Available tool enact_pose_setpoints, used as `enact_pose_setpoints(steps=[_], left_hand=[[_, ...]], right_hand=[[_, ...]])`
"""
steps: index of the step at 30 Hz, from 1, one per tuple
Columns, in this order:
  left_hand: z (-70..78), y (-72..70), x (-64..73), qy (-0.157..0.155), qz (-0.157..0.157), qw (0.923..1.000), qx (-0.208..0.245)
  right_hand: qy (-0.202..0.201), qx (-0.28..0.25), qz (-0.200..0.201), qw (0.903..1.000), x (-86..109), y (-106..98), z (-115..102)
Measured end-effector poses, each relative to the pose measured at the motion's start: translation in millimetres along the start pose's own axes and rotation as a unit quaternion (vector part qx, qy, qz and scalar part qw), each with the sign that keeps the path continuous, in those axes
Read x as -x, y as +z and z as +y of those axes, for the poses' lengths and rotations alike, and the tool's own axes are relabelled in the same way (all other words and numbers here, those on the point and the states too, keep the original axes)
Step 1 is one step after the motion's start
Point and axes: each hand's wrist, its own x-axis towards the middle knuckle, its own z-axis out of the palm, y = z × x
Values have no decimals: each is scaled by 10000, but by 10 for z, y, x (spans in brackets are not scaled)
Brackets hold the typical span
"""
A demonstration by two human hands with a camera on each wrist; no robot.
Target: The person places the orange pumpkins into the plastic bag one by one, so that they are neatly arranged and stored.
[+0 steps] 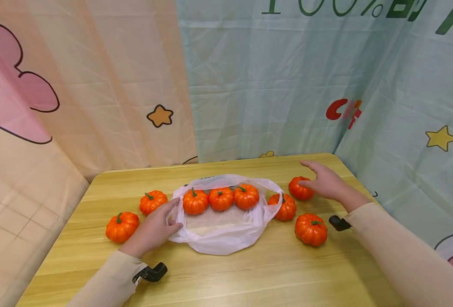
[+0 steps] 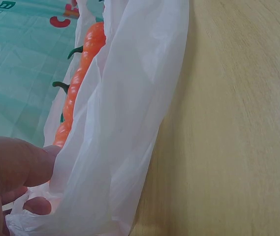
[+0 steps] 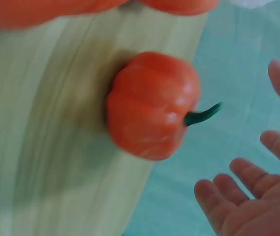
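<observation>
A white plastic bag (image 1: 226, 243) lies on the table with its mouth spread, and three small orange pumpkins (image 1: 221, 199) with green stems sit in a row inside it. At the bag's left rim, my left hand (image 1: 158, 226) grips the plastic; the left wrist view has the thumb (image 2: 19, 162) at the bag's edge. My right hand (image 1: 326, 183) is spread beside the far right pumpkin (image 1: 300, 188), overlapping its edge in the head view. Two other pumpkins rest nearby: one against the bag's right side (image 1: 286, 209), one nearer the front (image 1: 311, 229).
Left of the bag stand two more pumpkins, one further back (image 1: 152, 202) and one nearer (image 1: 122, 227). The wooden table (image 1: 226, 283) backs onto printed cloth curtains (image 1: 265, 94), which also hang at both sides. A black wrist mount (image 1: 153, 272) projects from the left sleeve.
</observation>
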Motion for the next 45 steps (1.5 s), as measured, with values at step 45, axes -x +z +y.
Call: enact_pose_setpoints(steps=[45], left_hand=[[39,14,23,-97,46,9999,70]], right_hand=[[205,-308,-734,9966,-68,251,529]])
